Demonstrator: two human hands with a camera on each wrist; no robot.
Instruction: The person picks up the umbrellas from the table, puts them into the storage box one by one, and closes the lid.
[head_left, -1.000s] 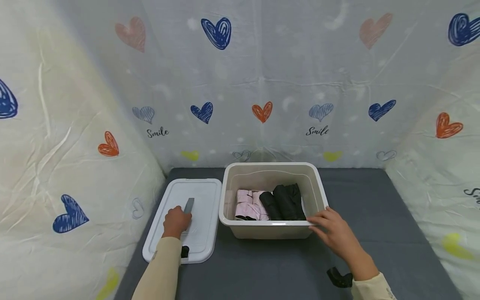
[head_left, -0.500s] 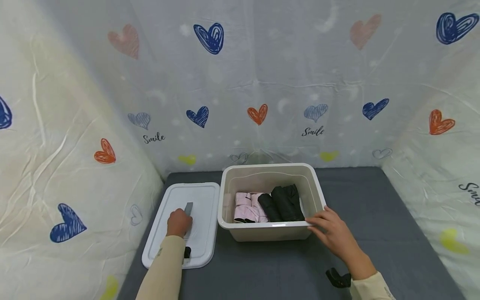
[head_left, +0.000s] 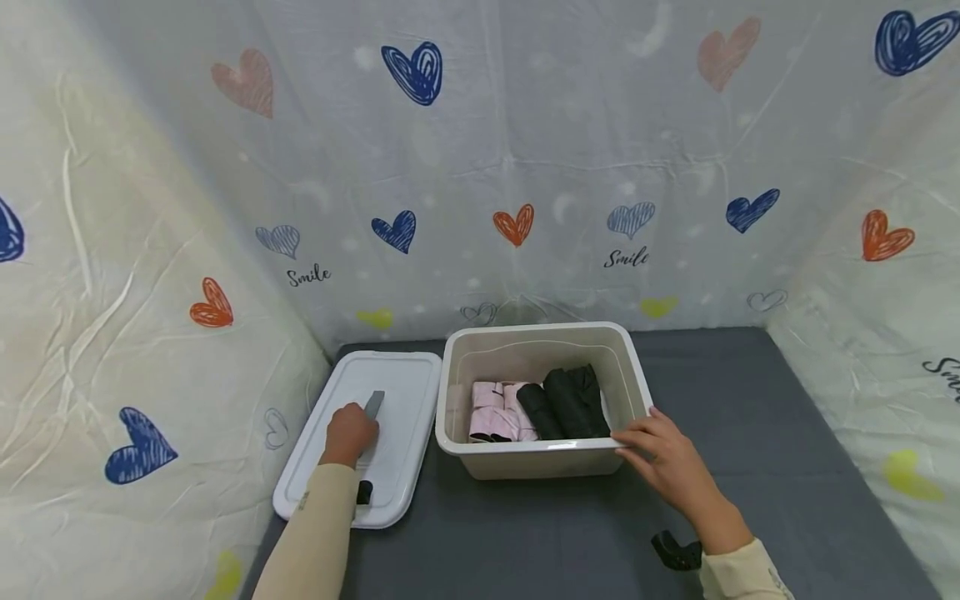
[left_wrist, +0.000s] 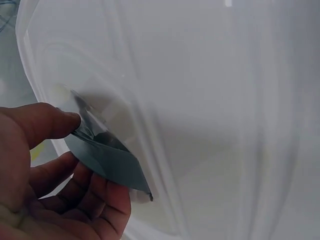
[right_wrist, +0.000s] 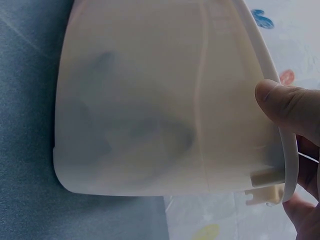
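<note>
My left hand grips a grey strip-like handle on the white lid, to the left of the storage bin. In the left wrist view, the thumb lies on one side of the handle and the curled fingers on the other. The beige bin stands uncovered at the middle of the table. Inside it lie rolled pink cloth and rolled black cloth. My right hand pinches the bin's rim at the front right corner, thumb and fingers on opposite sides of it.
A dark grey cloth covers the table. A curtain printed with hearts encloses the back and both sides. Black wrist pieces sit at both cuffs. The lid's right edge lies close beside the bin.
The lid, with my left hand on its handle, has shifted slightly left and toward the back, perhaps rising a little. My right hand keeps its hold on the bin's rim.
</note>
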